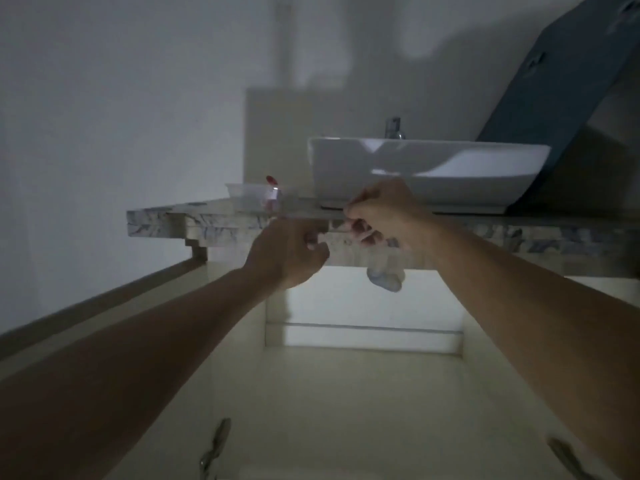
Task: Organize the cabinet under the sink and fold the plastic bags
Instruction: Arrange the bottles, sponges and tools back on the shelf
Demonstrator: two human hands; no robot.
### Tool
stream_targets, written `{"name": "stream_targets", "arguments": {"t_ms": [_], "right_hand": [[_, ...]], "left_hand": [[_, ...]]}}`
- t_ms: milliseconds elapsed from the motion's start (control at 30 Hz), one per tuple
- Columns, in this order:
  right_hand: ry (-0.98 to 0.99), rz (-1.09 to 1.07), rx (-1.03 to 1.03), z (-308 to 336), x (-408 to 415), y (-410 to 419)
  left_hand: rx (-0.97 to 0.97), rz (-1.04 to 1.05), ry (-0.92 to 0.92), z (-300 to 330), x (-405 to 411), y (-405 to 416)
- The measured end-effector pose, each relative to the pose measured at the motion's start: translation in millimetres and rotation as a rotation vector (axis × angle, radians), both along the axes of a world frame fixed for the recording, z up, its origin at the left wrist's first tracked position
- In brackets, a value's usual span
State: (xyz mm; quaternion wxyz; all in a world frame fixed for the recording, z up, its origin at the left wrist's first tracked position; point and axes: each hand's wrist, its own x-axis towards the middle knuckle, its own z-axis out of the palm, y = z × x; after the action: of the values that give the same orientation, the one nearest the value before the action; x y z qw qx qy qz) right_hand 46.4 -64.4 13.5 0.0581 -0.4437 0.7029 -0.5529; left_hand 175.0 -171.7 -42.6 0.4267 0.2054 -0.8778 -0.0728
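Dim, grainy wide-angle view with soft blur throughout, brightest inside the open cabinet (pixel 363 306) and on the sink (pixel 429 168), shadows across the wall (pixel 121 98).

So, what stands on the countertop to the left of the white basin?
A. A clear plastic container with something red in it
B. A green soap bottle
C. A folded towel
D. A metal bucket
A: a clear plastic container with a red item inside sits on the marble countertop, left of the white basin.
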Motion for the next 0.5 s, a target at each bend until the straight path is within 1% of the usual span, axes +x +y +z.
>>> {"name": "stream_targets", "arguments": {"t_ms": [67,133,233,333,433,500], "right_hand": [[0.041,-0.012,0.129,-13,-17,29],[0.045,-0.046,0.254,-30,-40,56],[0.018,-0.097,0.45,-63,-77,96],[-0.077,-0.127,0.597,-104,-114,134],[-0.146,-0.141,0.733,-154,-148,170],[-0.182,-0.154,0.803,-189,-170,193]], "left_hand": [[0.041,-0.064,-0.312,-11,-20,17],[0.118,-0.104,-0.519,-28,-40,29],[0.215,-0.179,-0.688,-60,-71,49],[0.227,-0.231,-0.857,-96,-106,72],[0.249,-0.3,-0.951,-139,-145,99],[0.277,-0.341,-0.979,-171,-174,119]]}}
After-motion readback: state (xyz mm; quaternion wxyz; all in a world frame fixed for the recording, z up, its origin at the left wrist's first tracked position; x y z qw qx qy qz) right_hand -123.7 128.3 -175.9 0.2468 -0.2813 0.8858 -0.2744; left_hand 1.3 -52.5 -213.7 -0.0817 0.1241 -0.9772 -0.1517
